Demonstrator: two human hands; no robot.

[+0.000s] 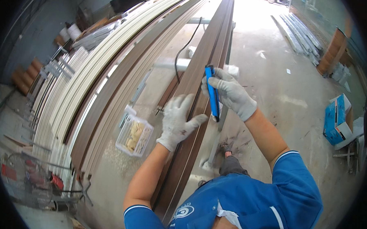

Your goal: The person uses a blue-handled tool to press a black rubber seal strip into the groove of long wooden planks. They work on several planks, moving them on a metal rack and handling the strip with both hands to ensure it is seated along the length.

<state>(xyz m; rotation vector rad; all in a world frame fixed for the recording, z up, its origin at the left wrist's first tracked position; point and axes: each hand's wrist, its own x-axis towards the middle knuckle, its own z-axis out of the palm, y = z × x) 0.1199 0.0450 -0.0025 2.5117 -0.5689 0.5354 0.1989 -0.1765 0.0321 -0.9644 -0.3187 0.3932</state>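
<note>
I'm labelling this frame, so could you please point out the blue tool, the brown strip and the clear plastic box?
blue tool (212, 93): head view, middle of its body.
brown strip (202, 62): head view, its top face.
clear plastic box (143, 141): head view, its right wall.

counts: two gloved hands, left (178, 121) and right (229, 92); one blue tool (212, 92); one clear plastic box (134, 135) near left; one blue carton (337, 120) far right; one black cable (185, 47).

Head-worn fisheye, downward, close overhead
</note>
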